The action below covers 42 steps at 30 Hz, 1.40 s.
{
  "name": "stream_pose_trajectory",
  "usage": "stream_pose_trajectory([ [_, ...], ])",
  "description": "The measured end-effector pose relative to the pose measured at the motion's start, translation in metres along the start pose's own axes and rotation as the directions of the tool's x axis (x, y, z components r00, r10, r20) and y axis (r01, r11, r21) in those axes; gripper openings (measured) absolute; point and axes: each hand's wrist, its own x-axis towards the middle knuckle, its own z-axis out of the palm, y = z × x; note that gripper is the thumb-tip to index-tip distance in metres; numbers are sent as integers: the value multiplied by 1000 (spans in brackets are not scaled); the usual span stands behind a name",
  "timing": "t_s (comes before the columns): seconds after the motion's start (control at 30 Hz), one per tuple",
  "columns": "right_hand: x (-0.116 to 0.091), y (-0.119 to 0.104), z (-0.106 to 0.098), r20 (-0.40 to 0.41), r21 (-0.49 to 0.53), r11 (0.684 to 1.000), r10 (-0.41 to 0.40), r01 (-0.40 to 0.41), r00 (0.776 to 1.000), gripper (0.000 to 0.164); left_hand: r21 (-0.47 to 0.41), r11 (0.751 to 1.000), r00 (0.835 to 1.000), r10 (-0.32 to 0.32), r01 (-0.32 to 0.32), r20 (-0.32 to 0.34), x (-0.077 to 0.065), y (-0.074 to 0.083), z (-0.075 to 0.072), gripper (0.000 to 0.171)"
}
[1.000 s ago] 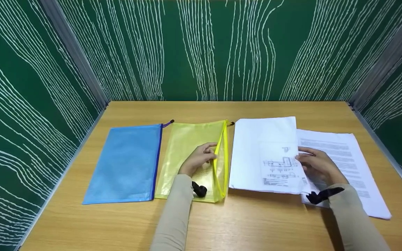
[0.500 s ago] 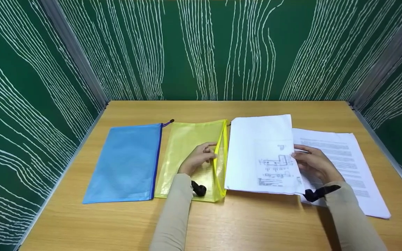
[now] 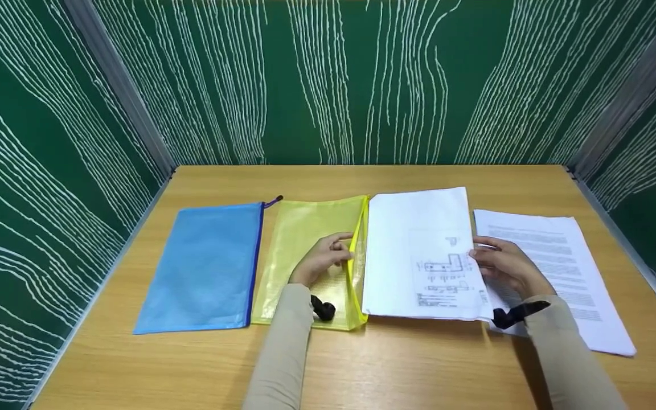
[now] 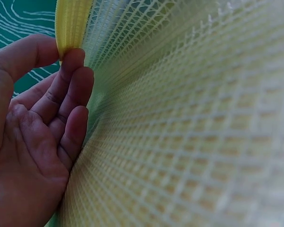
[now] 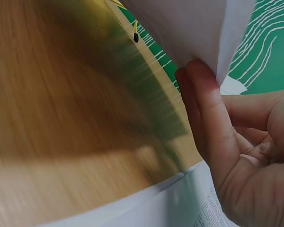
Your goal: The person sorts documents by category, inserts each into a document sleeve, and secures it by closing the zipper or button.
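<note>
1. Head view: your left hand [image 3: 323,259] pinches the upper zipper edge of the yellow mesh pouch [image 3: 305,250], lifting it so the mouth gapes towards the papers. Your right hand [image 3: 507,267] grips the right edge of a white sheet bundle [image 3: 413,239], held just above the wooden table [image 3: 362,364], its left edge right at the pouch's open side. A second paper stack [image 3: 556,267] lies flat under and to the right of your right hand. A blue mesh pouch [image 3: 205,267] lies flat just left of the yellow one.

2. Left wrist view: your thumb and fingertips [image 4: 71,59] are closed on the yellow zipper band [image 4: 72,21], with the mesh wall [image 4: 189,123] bulging beside your palm.

3. Right wrist view: your fingers [image 5: 206,99] curl under the raised sheets [image 5: 194,23], thumb side hidden behind the paper, and the printed stack [image 5: 180,208] sits below on the table [image 5: 61,118].
</note>
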Motion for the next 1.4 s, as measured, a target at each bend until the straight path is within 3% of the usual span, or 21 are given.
stream_pose_trajectory([
  [0.47,4,-1,6,1,64,998,23,-23,1000,76,21,1000,1000,-17,17,9,2,-2,-2,58],
  [1.07,5,-9,7,44,-7,1000,14,-13,999,75,39,999,1000,-8,8,15,1,0,-3,58],
  [1.4,6,-11,7,37,27,999,17,-18,999,68,6,1000,1000,-11,11,2,2,0,1,58],
])
